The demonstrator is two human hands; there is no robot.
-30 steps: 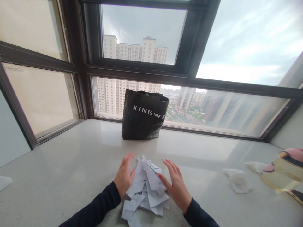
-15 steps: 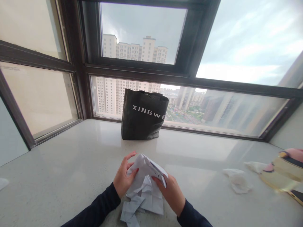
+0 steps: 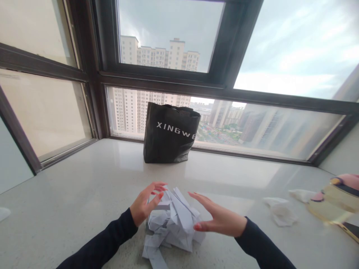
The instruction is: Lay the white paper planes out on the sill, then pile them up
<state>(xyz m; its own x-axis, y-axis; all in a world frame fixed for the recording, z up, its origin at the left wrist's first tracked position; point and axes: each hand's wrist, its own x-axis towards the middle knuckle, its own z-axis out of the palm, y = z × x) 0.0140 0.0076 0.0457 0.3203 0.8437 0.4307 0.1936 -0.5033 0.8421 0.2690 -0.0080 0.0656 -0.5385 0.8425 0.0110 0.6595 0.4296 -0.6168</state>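
Note:
A heap of folded and creased white paper lies on the pale counter close in front of me. My left hand hovers at the heap's upper left edge with its fingers curved and apart, holding nothing. On the other side, my right hand is spread, thumb and fingers wide, with nothing in it. Its thumb tip is at the right edge of the heap; whether it touches the paper I cannot tell.
A black bag with white lettering stands upright behind the heap, near the window. Crumpled white tissues lie to the right, beside a yellow and pink item. A white object shows at the left edge of the counter.
Both hands have let go of the folded paper they held, and it now rests on the heap. My right hand has moved right and opened; my left hand has shifted slightly left.

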